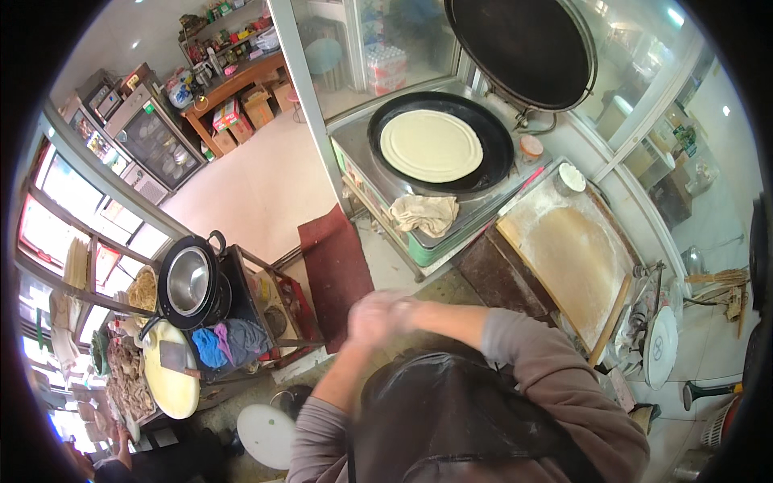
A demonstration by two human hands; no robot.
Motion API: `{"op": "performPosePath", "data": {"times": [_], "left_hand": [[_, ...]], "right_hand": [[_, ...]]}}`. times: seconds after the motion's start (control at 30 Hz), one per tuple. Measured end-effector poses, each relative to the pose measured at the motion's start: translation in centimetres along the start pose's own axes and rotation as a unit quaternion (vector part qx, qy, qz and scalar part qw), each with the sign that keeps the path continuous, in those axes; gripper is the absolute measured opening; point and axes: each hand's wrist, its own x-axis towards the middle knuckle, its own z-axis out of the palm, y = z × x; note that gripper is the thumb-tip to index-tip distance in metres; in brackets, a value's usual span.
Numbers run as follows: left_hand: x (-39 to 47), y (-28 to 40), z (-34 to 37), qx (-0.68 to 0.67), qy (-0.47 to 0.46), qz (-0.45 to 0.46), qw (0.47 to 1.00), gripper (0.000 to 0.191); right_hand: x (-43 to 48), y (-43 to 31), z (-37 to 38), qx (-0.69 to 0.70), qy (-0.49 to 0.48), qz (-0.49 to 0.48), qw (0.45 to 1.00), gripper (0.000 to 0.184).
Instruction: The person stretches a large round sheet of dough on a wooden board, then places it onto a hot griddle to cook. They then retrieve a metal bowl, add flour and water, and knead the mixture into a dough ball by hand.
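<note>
My left hand (368, 320) and my right hand (403, 311) meet in front of my dark apron (435, 416). Both are blurred by motion, pressed or rubbed against each other, and their fingers cannot be made out. I see no object between them. Beyond them, a round sheet of pale dough (432, 146) lies flat in a black round griddle pan (498, 163), whose lid (525, 48) is raised. To the right, a floured wooden board (558, 265) carries a rolling pin (611, 320) along its edge. A crumpled cloth (426, 212) rests on the griddle stand's near corner.
A bowl of flour (570, 179) stands at the board's far corner. At left are a wok with a metal bowl (188, 281), a cleaver (175, 356) on a round chopping board (169, 392), and chopped meat (130, 380). Another person's hand (122, 436) shows at lower left.
</note>
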Motion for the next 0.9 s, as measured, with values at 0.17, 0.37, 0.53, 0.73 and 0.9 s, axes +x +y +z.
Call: {"op": "performPosePath", "data": {"times": [0.17,0.37,0.53,0.73,0.9], "left_hand": [[-14.9,-19.1,-3.7,-0.064,-0.240,-0.405,0.880,0.051],[-22.4,-16.2,3.2,-0.156,0.277,-0.562,0.764,0.013],[-9.2,-11.9,7.4,0.012,0.135,-0.482,0.866,0.058],[20.4,-9.0,4.4,0.029,0.222,-0.283,0.932,0.076],[41.7,-8.7,6.1,0.070,0.151,-0.226,0.960,0.080]], "right_hand": [[-10.4,8.0,1.7,0.136,0.046,0.169,0.975,0.059],[-21.5,14.8,7.3,0.570,0.411,0.378,0.603,0.029],[-21.2,23.5,0.5,0.455,0.494,0.334,0.661,0.032],[-14.9,40.5,-16.6,0.145,0.520,0.252,0.803,0.063],[-7.3,52.2,-27.2,0.029,0.398,0.272,0.876,0.068]]}}
